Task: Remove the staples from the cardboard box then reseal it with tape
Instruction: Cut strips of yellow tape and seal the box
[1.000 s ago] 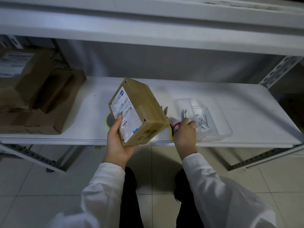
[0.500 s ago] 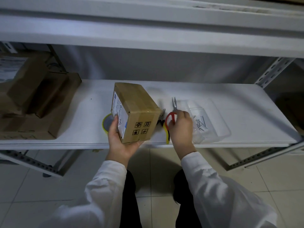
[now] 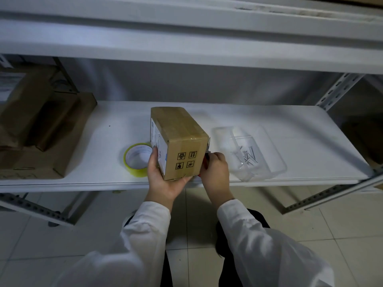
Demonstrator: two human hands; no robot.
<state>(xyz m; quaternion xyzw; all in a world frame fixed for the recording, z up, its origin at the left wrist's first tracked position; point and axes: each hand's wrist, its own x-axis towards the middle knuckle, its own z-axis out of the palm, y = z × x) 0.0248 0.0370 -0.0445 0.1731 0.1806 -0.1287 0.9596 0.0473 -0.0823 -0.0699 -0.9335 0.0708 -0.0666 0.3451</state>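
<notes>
Gripping box (image 3: 178,131) and pliers (image 3: 205,162), hands (image 3: 165,183) (image 3: 215,175) overhang shelf (image 3: 300,141) edge.

matt brown cardboard box (image 3: 179,131), clear glossy plastic tray (image 3: 267,154), smooth white shelf (image 3: 300,129)

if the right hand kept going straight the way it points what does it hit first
Probably the cardboard box: the right hand, holding a red-handled tool, points up-left at the box's right side, close by. Whether they already touch is unclear.

Tape roll (image 3: 138,161) left of box (image 3: 178,139); tray (image 3: 267,162) right.
</notes>
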